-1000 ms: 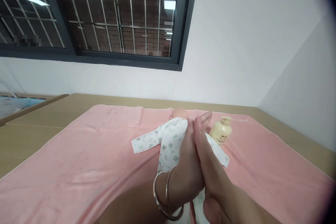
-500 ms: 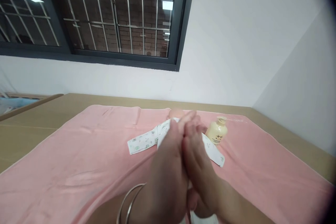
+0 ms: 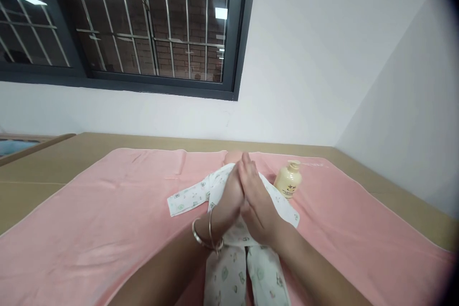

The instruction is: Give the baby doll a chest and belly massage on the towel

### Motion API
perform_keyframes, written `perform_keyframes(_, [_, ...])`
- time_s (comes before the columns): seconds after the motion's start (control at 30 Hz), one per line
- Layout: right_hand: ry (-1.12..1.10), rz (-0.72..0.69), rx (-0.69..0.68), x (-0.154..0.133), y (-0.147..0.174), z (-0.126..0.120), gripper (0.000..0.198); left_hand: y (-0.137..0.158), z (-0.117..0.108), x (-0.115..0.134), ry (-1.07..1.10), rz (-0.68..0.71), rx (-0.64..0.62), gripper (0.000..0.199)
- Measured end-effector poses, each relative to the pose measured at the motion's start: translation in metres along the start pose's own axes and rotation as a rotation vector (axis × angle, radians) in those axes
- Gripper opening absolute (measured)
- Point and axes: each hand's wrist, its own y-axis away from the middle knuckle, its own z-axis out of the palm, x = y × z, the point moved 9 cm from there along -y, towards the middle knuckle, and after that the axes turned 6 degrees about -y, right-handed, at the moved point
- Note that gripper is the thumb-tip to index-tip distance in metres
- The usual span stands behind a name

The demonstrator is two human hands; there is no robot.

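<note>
My left hand (image 3: 232, 196) and my right hand (image 3: 256, 201) are pressed palm to palm, fingers stretched out and pointing away from me. Between the palms I can make out no object. A silver bangle (image 3: 201, 236) circles my left wrist. Directly below the hands lies a baby-sized figure, perhaps a doll, in a white printed top (image 3: 189, 198) and matching trousers (image 3: 227, 275). Its sleeves spread to both sides. Just past my fingertips shows its rounded, skin-coloured head (image 3: 233, 157); the hands hide most of its chest. To the right stands a pale yellow pump bottle (image 3: 288, 180).
A pink cloth (image 3: 118, 215) covers most of the tan table (image 3: 46, 165). Behind it rises a white wall (image 3: 294, 67) with a dark-framed, barred window (image 3: 154, 24). Something light blue (image 3: 17, 147) shows past the table's left edge.
My hands have drawn closer to the figure's chest and remain palm to palm, less blurred now. More of the trousers shows. The view has shifted slightly, moving the bottle left in the picture.
</note>
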Motion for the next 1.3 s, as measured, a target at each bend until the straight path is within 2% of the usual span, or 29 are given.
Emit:
perform_keyframes(0.07, [-0.040, 0.236, -0.050, 0.046, 0.001, 0.018, 0.062, -0.023, -0.021, 0.003, -0.118, 0.138, 0.096, 0.030])
perform_keyframes(0.1, [-0.077, 0.323, -0.087, 0.064, 0.003, 0.029, 0.060, -0.033, -0.033, 0.005, -0.201, 0.228, 0.170, 0.031])
perform_keyframes(0.13, [-0.108, 0.378, -0.131, 0.079, 0.006, 0.040, 0.056, -0.043, -0.046, -0.001, -0.246, 0.249, 0.253, 0.030])
perform_keyframes(0.23, [-0.095, 0.381, -0.242, 0.103, 0.012, 0.061, 0.051, -0.063, -0.069, -0.028, -0.355, 0.245, 0.375, 0.028])
perform_keyframes(0.3, [-0.024, 0.342, -0.301, 0.114, 0.015, 0.067, 0.051, -0.066, -0.069, -0.038, -0.473, 0.312, 0.377, 0.027])
perform_keyframes(0.37, [0.050, 0.372, -0.330, 0.128, 0.019, 0.067, 0.050, -0.062, -0.065, -0.043, -0.580, 0.389, 0.376, 0.026])
perform_keyframes(0.43, [0.134, 0.495, -0.316, 0.145, 0.024, 0.063, 0.049, -0.057, -0.062, -0.045, -0.629, 0.436, 0.399, 0.023])
perform_keyframes(0.5, [0.254, 0.660, -0.280, 0.155, 0.033, 0.058, 0.058, -0.054, -0.063, -0.045, -0.624, 0.452, 0.428, 0.022])
perform_keyframes(0.57, [0.381, 0.783, -0.268, 0.153, 0.042, 0.058, 0.065, -0.053, -0.065, -0.047, -0.611, 0.451, 0.450, 0.023])
perform_keyframes(0.6, [0.427, 0.803, -0.280, 0.148, 0.044, 0.061, 0.066, -0.054, -0.067, -0.048, -0.609, 0.445, 0.457, 0.025])
perform_keyframes(0.67, [0.455, 0.722, -0.332, 0.133, 0.042, 0.073, 0.062, -0.056, -0.070, -0.050, -0.611, 0.420, 0.468, 0.027])
perform_keyframes(0.73, [0.402, 0.567, -0.381, 0.122, 0.034, 0.082, 0.058, -0.057, -0.072, -0.053, -0.612, 0.392, 0.470, 0.028])
perform_keyframes(0.83, [0.265, 0.437, -0.407, 0.125, 0.027, 0.080, 0.053, -0.056, -0.073, -0.053, -0.628, 0.391, 0.467, 0.028])
perform_keyframes(0.9, [0.218, 0.470, -0.380, 0.139, 0.026, 0.071, 0.050, -0.054, -0.071, -0.051, -0.638, 0.412, 0.466, 0.028])
perform_keyframes(1.0, [0.280, 0.635, -0.304, 0.153, 0.031, 0.058, 0.058, -0.052, -0.070, -0.050, -0.638, 0.442, 0.471, 0.027])
perform_keyframes(1.07, [0.392, 0.760, -0.303, 0.152, 0.040, 0.057, 0.064, -0.053, -0.071, -0.051, -0.653, 0.457, 0.480, 0.028])
perform_keyframes(1.13, [0.502, 0.803, -0.343, 0.143, 0.046, 0.063, 0.064, -0.054, -0.072, -0.052, -0.683, 0.475, 0.494, 0.029])
perform_keyframes(1.2, [0.533, 0.712, -0.385, 0.131, 0.043, 0.073, 0.059, -0.056, -0.074, -0.053, -0.708, 0.490, 0.511, 0.029])
perform_keyframes(1.3, [0.402, 0.498, -0.425, 0.124, 0.033, 0.085, 0.054, -0.058, -0.075, -0.054, -0.736, 0.494, 0.511, 0.029])
